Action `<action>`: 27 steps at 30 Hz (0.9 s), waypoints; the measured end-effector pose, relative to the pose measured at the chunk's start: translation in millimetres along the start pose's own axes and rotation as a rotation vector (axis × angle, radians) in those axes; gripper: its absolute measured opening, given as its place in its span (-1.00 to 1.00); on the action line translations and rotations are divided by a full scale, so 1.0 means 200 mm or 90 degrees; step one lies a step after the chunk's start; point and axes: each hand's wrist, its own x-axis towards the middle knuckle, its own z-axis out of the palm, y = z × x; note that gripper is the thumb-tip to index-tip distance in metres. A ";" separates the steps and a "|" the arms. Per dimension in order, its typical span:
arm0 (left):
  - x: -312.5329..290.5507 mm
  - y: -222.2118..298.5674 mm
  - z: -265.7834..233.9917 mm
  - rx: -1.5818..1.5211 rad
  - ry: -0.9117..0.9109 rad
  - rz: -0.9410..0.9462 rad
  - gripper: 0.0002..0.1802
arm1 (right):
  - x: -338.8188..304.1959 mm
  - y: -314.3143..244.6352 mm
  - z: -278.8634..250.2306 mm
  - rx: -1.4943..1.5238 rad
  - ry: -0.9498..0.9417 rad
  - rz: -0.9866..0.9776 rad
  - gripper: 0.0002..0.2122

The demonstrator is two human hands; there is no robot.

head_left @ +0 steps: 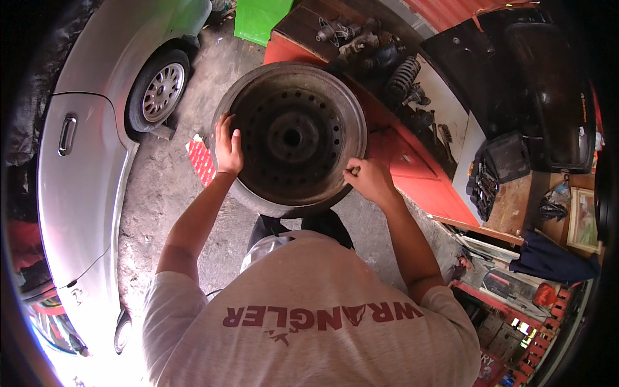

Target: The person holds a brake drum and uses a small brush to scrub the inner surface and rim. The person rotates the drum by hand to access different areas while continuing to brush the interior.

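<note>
Right in front of me is a dark steel wheel (pixel 267 171) with a tyre round it, its dished inside and ring of small holes facing up. My left hand (pixel 228 147) rests against the left side of the rim, its fingers stretched out and the thumb apart. On the opposite side, my right hand (pixel 373 180) is closed at the rim's lower right edge. Thumb and forefinger pinch together there. Something small may be between them, too little to name.
A silver car (pixel 90 155) stands on the left. To the right runs a red-sided workbench (pixel 406 158) bearing greasy parts, a coil spring (pixel 405 76) and an open black tool case (pixel 506 161). A green container (pixel 261 19) stands at the far side. Beside the wheel lies a red patterned box (pixel 201 161).
</note>
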 end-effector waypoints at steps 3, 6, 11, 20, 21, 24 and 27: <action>0.00 -0.01 0.00 0.007 0.001 -0.012 -0.44 | 0.04 0.03 -0.02 0.174 0.036 0.038 -0.82; 0.00 0.01 0.01 0.027 0.002 -0.003 -0.43 | 0.07 0.13 -0.06 0.199 0.113 0.028 -0.83; -0.01 0.06 0.02 0.084 0.012 0.058 -0.44 | 0.03 0.18 -0.13 0.084 0.005 -0.006 -0.81; -0.10 -0.02 0.05 0.083 0.143 -0.066 -0.43 | 0.08 0.16 -0.01 0.206 0.060 -0.026 -0.73; -0.10 -0.01 0.05 0.098 0.137 -0.067 -0.43 | 0.08 0.18 -0.05 0.167 0.055 -0.007 -0.71; -0.11 -0.01 0.03 0.140 0.124 -0.062 -0.39 | 0.07 0.16 -0.10 0.090 0.035 -0.011 -0.71; -0.10 0.00 0.06 0.146 0.129 -0.070 -0.38 | 0.10 0.20 0.07 0.076 -0.024 -0.079 -0.73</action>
